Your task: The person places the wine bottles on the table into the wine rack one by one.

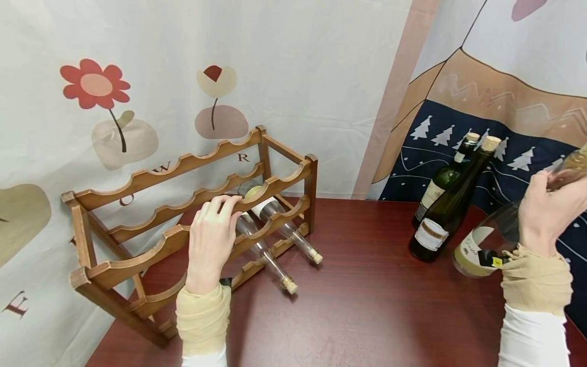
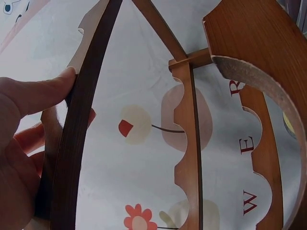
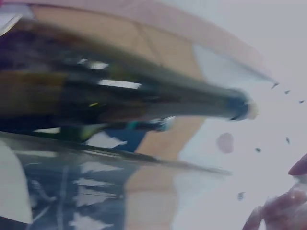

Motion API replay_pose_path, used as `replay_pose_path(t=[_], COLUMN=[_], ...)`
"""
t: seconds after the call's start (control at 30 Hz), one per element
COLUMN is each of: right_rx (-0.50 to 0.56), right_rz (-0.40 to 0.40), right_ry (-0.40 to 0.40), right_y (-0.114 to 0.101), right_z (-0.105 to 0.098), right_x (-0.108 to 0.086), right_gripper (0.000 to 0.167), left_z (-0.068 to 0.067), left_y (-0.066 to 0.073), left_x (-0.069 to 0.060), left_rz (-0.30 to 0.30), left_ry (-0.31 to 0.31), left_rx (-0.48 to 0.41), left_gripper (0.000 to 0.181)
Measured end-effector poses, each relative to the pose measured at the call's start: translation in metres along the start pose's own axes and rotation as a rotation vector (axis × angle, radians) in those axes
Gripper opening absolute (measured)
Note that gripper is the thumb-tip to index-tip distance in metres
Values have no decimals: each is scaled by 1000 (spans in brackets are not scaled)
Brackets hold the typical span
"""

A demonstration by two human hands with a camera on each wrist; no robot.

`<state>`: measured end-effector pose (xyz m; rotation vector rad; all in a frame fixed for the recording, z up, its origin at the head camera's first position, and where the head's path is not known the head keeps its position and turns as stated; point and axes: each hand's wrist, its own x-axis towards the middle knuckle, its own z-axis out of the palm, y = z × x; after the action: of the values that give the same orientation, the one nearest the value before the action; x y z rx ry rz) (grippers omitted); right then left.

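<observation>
My left hand (image 1: 213, 239) grips the top front rail of a wooden wine rack (image 1: 169, 242). In the left wrist view, the thumb and fingers of that hand (image 2: 24, 139) lie on either side of the rail (image 2: 79, 129). At the right edge, my right hand (image 1: 552, 209) holds a clear glass bottle (image 1: 497, 229) by its neck; the bottle leans, its pale label partly hidden by the wrist. The right wrist view is blurred, with fingers (image 3: 283, 211) at the lower right corner. Two corked clear bottles (image 1: 259, 244) (image 1: 293, 234) lie in the rack's lower right slots.
Two dark green corked bottles, a front one (image 1: 451, 204) and one behind it (image 1: 440, 178), stand left of the clear bottle. The rack stands on a red-brown table (image 1: 357, 285). A printed cloth (image 1: 312, 76) hangs behind the table.
</observation>
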<state>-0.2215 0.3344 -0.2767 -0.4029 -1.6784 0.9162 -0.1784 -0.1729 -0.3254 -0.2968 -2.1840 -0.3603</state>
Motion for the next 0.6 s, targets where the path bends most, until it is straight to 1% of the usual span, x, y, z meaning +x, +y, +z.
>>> replay_pose_path(t=[0.07, 0.1, 0.27, 0.37, 0.47, 0.6], right_rx=[29, 40, 62, 69, 131, 278], right_rz=[23, 30, 62, 99, 121, 120], right_ry=[-7, -10, -37, -51, -47, -29], right_y=[-10, -14, -31, -39, -44, -47], right_z=[-5, -7, -16, -20, -20, -18], right_x=[-2, -3, -9, -12, -15, -20], right_gripper=[17, 16, 22, 22, 23, 21], left_z=[0, 0, 0, 0, 0, 0], left_y=[0, 0, 0, 0, 0, 0], left_x=[0, 0, 0, 0, 0, 0], left_rz=[-1, -1, -1, 0, 2, 3], left_ry=[-1, -1, 0, 1, 3, 5], left_rx=[2, 3, 2, 2, 2, 2], left_gripper=[31, 31, 31, 31, 31, 30])
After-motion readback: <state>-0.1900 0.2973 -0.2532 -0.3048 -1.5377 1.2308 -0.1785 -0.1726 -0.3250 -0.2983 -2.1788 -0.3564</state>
